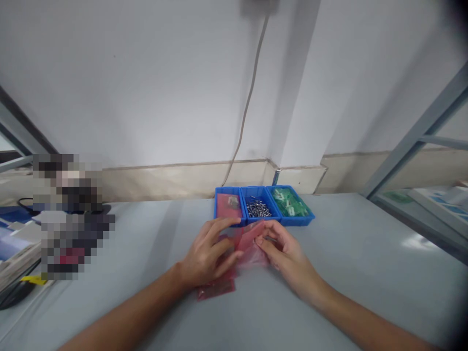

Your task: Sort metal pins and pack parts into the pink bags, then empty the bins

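My right hand (283,251) pinches a translucent pink plastic bag (252,246) between thumb and fingers, just above the table. Facing it from the left, my left hand (210,251) has its fingers spread and curved, their tips close to the bag's left side. Whether those tips touch the bag I cannot tell. Under my left hand lies another pink bag (215,290) with something dark inside, partly covered by the hand. Beyond my hands stands a blue bin of small metal pins or screws (258,208), which I cannot tell apart.
A left blue bin (216,209) holds pink bags, and a right blue bin (310,218) holds green packets. All stand side by side near the wall. A cable (250,92) hangs down the wall. At far left a blurred-out person sits by cluttered items. Metal frames flank the table (146,302).
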Motion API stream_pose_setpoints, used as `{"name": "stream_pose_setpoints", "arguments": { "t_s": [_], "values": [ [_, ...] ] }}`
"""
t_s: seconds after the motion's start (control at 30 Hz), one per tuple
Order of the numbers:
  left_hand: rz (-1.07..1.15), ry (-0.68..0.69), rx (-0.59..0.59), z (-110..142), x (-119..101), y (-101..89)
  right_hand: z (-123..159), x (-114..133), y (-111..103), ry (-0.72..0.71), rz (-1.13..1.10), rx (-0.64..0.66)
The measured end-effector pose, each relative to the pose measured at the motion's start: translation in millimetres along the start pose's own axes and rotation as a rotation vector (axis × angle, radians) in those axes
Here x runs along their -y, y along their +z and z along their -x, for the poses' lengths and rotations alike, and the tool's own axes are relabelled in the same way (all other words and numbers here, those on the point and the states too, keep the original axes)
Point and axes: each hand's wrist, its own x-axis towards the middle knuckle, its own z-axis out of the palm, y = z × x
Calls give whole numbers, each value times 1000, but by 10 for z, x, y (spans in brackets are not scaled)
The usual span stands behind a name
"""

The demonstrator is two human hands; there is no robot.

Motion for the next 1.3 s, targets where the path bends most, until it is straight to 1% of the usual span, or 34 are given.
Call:
{"name": "stream_pose_setpoints", "arguments": {
  "t_s": [0.1, 0.27, 0.47, 0.57, 0.67, 0.73, 0.87, 0.93, 1.03, 1.17, 1.3],
  "values": [
    [-12, 17, 13, 8, 5, -7, -6, 4, 11, 44, -68, -56],
    [-48, 59, 69, 8, -9, -34, -22, -21, 1, 77, -143, -87],
    [-41, 73, 64, 6, -6, -45, -15, 7, -5, 67, -121, -87],
    [-15, 91, 79, 1, 4, -41, -16, 24, -6, 51, -77, -85],
    [6, 68, 108, -11, 0, -43, -22, 8, -16, 41, -14, -71],
    [25, 48, 115, -14, -7, -38, -27, -13, -23, 68, 5, -58],
    [43, 15, 102, 17, 5, 8, -39, -46, -31, 129, -74, -63],
    [36, 9, 87, 50, 30, 42, -42, -56, -30, 119, -106, -73],
    [13, 2, 73, 104, 70, 83, -39, -72, -27, 83, -83, -70],
    [5, -11, 78, 158, 97, 108, -27, -57, -20, 62, -52, -35],
    [-2, -18, 91, 169, 93, 110, -22, -22, -28, 54, -20, -29]
  ]
}}
